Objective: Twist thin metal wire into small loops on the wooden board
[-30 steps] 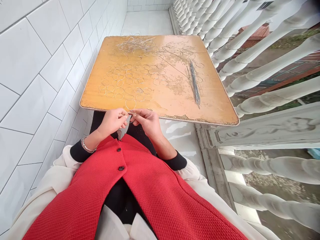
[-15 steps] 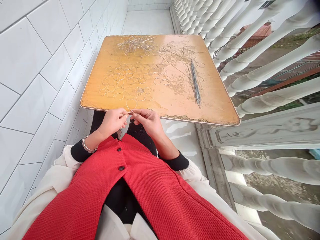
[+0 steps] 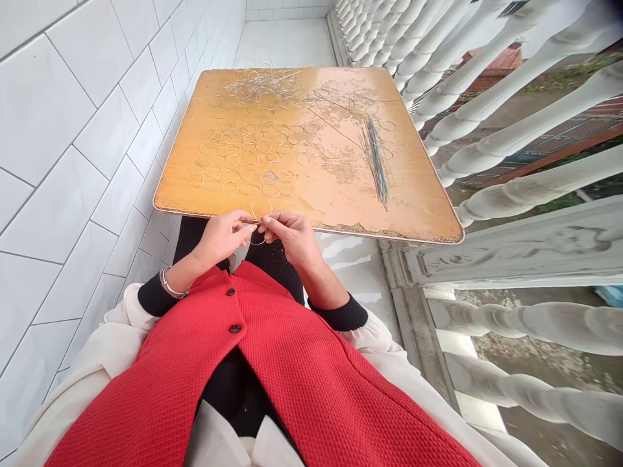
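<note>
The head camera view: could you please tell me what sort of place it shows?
Probably a balcony or narrow porch. A white balustrade runs along the right, with outdoor ground visible between its posts, and a white tiled wall stands on the left.

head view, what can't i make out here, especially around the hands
- Head view: how the thin wire runs between the left hand and right hand; their grip covers it.
- Head view: the strand count in the tangled heap; strands overlap, too fine.
- Head view: the count in the straight wire bundle; packed together, too thin.
- Head view: what supports the table; its top hides that.
</note>
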`<state>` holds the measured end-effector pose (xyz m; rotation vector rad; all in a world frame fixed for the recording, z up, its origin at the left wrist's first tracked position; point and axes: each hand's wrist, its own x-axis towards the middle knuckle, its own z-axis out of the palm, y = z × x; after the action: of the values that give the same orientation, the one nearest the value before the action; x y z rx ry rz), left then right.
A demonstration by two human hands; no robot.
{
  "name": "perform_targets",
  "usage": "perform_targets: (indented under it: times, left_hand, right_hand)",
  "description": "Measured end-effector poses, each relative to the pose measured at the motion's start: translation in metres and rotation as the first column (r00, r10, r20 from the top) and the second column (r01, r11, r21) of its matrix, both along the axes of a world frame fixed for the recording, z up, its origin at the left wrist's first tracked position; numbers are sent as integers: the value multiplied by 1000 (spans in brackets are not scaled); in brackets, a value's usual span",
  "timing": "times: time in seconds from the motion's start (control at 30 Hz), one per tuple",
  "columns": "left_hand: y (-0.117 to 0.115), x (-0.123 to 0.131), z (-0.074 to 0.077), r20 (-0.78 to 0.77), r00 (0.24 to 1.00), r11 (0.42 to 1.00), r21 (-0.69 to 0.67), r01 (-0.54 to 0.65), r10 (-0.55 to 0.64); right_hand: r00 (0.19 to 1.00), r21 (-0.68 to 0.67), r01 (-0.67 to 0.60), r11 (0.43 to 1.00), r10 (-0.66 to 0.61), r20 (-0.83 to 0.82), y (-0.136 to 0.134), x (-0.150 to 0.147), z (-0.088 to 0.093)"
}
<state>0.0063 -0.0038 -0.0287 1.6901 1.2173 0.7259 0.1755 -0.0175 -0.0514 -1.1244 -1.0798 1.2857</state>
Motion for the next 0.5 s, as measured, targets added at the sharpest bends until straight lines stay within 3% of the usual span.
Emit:
perform_targets:
  times: [0.1,0.27,0.5]
  left_hand:
    - [7,1,-3,46,998,994,96,-47,43]
    - [12,3,-6,96,986,980,157,119,-135]
    - [6,2,-8,129,979,979,147,139,-158]
  right_hand:
    - [1000,12,-12,1000,12,16,-2,-2,-1]
    - [999,58,-5,998,3,37,-4,-4,-3]
    - [996,81,37,996,-44,77,-5,-5,-7]
